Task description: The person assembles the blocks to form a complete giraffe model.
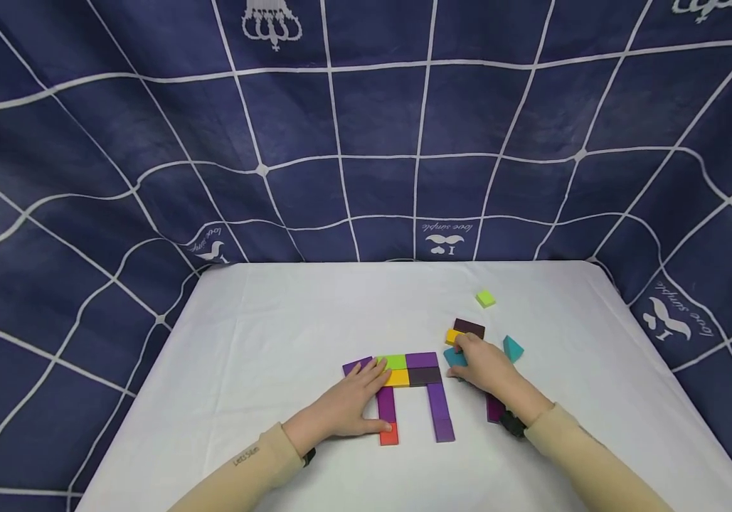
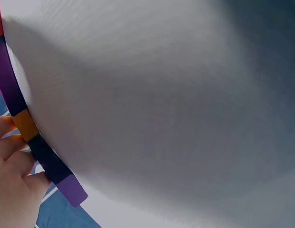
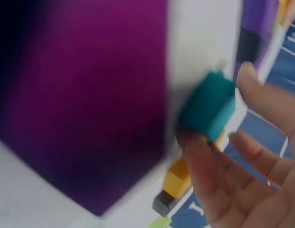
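Resting my left hand (image 1: 349, 405), fingers spread, on the block figure (image 1: 424, 376), I likely steady it; right of that figure, my right hand (image 1: 487, 365) pinches a teal block (image 3: 209, 104).

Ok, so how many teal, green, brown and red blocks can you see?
Teal blocks: 2
Green blocks: 2
Brown blocks: 2
Red block: 1
Total in those colours: 7
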Tool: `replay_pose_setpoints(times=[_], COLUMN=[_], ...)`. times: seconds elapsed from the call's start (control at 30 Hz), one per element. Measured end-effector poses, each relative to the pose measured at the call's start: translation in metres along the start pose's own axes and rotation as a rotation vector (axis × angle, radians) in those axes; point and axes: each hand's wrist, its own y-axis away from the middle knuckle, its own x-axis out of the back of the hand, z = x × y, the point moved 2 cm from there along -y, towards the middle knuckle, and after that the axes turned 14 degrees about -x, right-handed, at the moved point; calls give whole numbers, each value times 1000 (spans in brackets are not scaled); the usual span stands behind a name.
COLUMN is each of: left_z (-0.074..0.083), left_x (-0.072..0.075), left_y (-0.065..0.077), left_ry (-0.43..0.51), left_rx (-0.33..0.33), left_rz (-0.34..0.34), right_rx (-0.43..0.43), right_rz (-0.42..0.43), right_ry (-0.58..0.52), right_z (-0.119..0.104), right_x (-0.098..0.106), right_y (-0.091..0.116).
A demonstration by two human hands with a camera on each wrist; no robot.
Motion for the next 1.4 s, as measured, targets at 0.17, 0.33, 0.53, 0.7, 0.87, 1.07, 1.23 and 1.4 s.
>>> replay_pose_setpoints(times=[0.17,0.33,0.53,0.7,0.87,1.07,1.23,1.4], left_z=[1,0,2,1,0,-2,-1,-1], left_x=[-2,-2,-4,-4,0,4,2,0], left_y=[0,1,3,1,1,0,0,0], left_ry=[3,-10,-9,-19,-24,-1,19,15], left_rx=[1,-4,-15,-33,-34,-23,-5,-3], left_rz=[-5,4,2,13,20,19,10,7], right_rx=[112,173,105,66,92,123,130,123], right_rz=[-151,-202,-151,-111,-120,-127,-139,-138], right_ry=[6,6,-29,-13,-27,-50,-51,-67], right_z=[5,8,9,8,8,6,5,6], right_x=[6,8,2,0,-1,0,0,-2], right_y=[0,-5,-11,-14,-13,-12,-9,-7])
